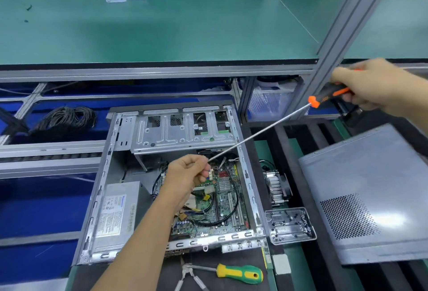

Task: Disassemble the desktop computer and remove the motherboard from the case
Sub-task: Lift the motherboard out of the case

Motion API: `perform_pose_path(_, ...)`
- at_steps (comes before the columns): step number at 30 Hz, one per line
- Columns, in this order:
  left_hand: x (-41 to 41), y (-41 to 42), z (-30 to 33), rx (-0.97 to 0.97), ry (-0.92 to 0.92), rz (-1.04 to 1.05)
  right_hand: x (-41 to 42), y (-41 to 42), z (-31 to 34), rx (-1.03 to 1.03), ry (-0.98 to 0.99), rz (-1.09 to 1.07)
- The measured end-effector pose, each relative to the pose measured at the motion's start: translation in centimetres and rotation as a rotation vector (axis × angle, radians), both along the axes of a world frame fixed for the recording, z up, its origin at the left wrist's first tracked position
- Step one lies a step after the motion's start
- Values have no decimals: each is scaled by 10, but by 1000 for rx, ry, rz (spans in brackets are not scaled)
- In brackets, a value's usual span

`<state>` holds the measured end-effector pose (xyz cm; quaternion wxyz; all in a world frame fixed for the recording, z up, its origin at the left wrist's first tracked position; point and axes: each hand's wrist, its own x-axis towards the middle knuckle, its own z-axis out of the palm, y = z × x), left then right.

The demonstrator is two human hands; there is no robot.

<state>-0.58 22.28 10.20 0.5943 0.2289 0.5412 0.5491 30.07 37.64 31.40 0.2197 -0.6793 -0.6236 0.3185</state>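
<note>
right hand (372, 86) grips long screwdriver (261, 133) handle; left hand (190, 175) pinches its tip above motherboard (222, 200). judgement: seat tip squarely in screw, keep shaft clear of drive cage (183, 130).

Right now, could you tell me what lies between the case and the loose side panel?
In the head view, a heatsink with fan and a clear screw tray lie between the case and the side panel.

The case (249, 188) is bare, dull-grey sheet metal; its removed side panel (370, 188) is smoother, with a soft sheen. The screwdriver (261, 132) has a bright metal shaft and glossy orange-black plastic handle, and the bench (162, 31) top is matt green.
</note>
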Motion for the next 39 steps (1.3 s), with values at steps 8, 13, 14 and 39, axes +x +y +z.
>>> perform_pose_path(8,-13,-21,22,117,-76,148,29,-39,-59,-243,308,-121)
perform_pose_path(13,-28,-41,27,178,7,263,41,-91,-98,-473,295,17)
perform_pose_path(14,-30,-45,28,181,32,277,42,-103,-104,-490,284,75)
perform_pose_path(39,-58,-131,27,153,386,361,40,-263,-206,96,-153,534)
